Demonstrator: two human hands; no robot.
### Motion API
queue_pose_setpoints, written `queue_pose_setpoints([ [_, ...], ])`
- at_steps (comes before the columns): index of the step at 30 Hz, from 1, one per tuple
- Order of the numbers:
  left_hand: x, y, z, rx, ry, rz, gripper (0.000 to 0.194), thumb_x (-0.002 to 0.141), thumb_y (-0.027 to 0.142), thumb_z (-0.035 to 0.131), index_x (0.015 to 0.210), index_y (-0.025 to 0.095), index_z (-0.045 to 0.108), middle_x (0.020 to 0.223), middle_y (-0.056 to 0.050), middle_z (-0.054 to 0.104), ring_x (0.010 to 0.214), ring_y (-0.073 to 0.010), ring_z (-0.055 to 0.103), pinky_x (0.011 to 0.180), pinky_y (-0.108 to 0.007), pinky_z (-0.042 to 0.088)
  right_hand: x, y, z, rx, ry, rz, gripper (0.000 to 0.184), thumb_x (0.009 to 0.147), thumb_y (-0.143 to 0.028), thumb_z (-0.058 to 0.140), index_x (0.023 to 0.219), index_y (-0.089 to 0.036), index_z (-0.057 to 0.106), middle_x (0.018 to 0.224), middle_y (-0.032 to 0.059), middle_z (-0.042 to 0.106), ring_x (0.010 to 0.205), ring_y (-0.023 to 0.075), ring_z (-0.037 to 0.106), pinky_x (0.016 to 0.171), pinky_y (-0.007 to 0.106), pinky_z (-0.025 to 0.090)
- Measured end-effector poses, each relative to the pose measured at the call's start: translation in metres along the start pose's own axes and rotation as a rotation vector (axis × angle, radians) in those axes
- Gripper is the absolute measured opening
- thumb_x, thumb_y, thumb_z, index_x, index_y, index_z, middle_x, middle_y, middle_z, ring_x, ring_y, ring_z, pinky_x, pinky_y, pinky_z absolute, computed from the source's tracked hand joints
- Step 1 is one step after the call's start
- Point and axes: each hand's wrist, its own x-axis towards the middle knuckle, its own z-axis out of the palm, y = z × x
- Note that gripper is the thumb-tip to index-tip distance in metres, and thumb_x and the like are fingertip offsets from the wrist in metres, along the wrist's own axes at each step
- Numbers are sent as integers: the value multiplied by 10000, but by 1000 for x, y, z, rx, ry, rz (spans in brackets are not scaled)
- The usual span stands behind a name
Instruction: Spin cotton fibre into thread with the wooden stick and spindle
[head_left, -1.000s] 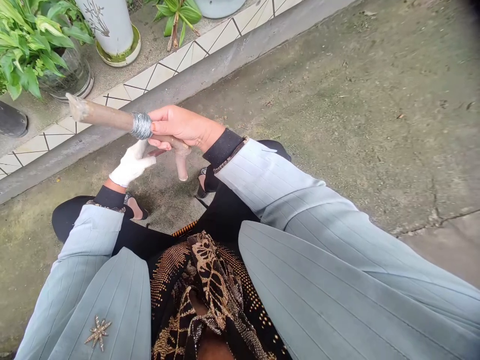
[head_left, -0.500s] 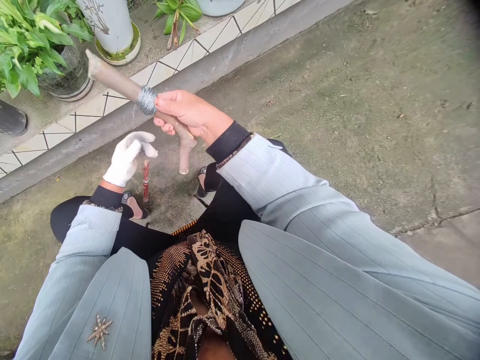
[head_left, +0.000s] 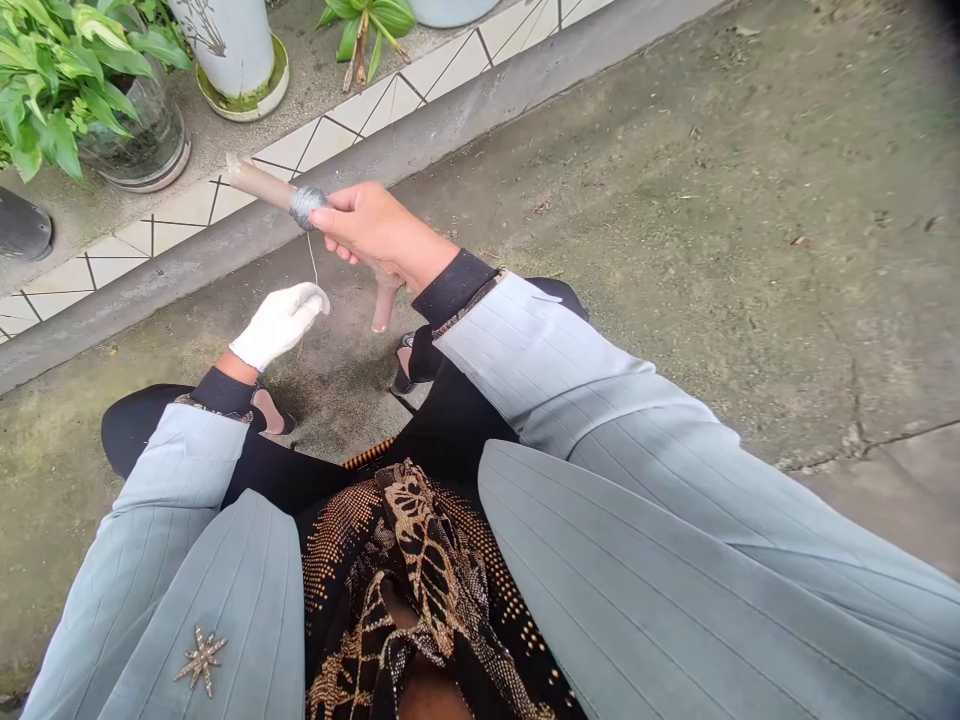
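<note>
My bare right hand is closed round a forked wooden stick just behind its winding. Grey metal wire is wound thickly about the stick near the middle. The stick's short side prong points down below my palm. From the winding a thin loose strand curves down to my left hand, which wears a white glove. The gloved fingers are closed on that strand, and anything else inside them is hidden.
Several plants stand along the tiled edge: a leafy one in a glass bowl and a white pot on a saucer. A dark pot is at far left. Concrete ground lies beneath my hands, with my shoes close by.
The stick has swung and drawn in to the right in my right hand. My left hand dropped away from it, trailing wire. A red rod seen under the left hand is out of sight now.
</note>
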Motion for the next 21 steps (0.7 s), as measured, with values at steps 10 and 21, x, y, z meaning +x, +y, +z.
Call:
queue_pose_setpoints([
  [10, -2, 0, -22, 183, -159, 74, 303, 890, 410, 539, 806, 189, 728, 739, -29, 708, 684, -182, 594, 724, -321, 499, 8, 9, 6, -1013, -555, 191, 252, 901, -320, 842, 954, -76, 806, 861, 98, 752, 1007, 302, 742, 866, 362, 520],
  [21, 1, -9, -12, -404, 28, -19, 485, 949, 667, 646, 913, 186, 697, 578, 27, 506, 498, -113, 405, 500, -258, 339, -20, -18, -26, -42, -397, -102, 276, 1051, -154, 596, 778, -117, 608, 700, -16, 597, 571, 50, 508, 584, 209, 396],
])
